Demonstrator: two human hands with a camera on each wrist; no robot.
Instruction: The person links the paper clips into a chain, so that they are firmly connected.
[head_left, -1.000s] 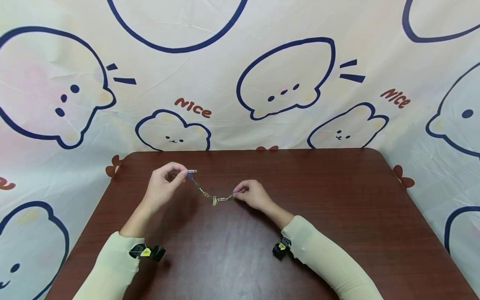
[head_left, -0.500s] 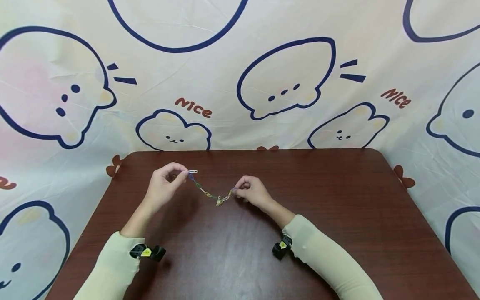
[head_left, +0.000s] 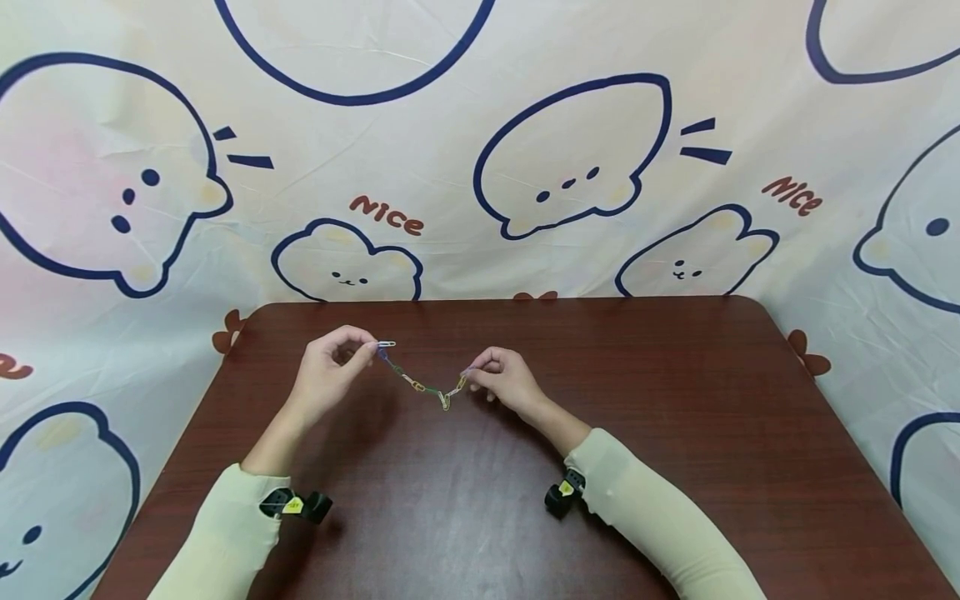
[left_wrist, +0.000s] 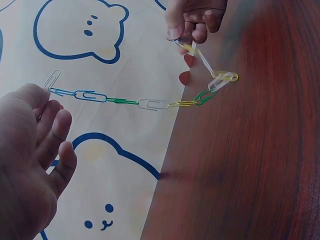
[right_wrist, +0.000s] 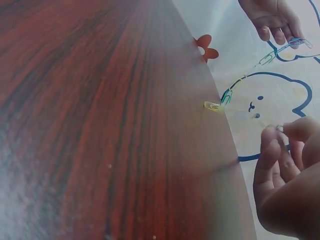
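Note:
A chain of linked colored paper clips point(head_left: 417, 386) sags between both hands above the table. In the left wrist view its clips point(left_wrist: 152, 104) run white, blue, green, white, yellow and green, then bunch at a low yellow and white clip point(left_wrist: 227, 76). My left hand point(head_left: 327, 367) pinches the chain's left end between thumb and index finger, and a white clip point(head_left: 386, 343) sticks out past the fingertips. The other end is pinched by my right hand point(head_left: 512, 385), its thumb and finger partly covering a purplish clip. In the right wrist view that pinched clip is mostly hidden by the right hand point(right_wrist: 287, 165).
The brown wooden table point(head_left: 637, 375) spreads beneath both hands. Behind it hangs a pale cloth point(head_left: 450, 150) printed with blue cartoon outlines. Black wrist cameras point(head_left: 295, 505) are strapped over the light sleeves point(head_left: 660, 525).
My right hand has risen slightly with its end of the chain. The chain's low point has lifted and shifted right, closer to that hand. The left hand stays almost still.

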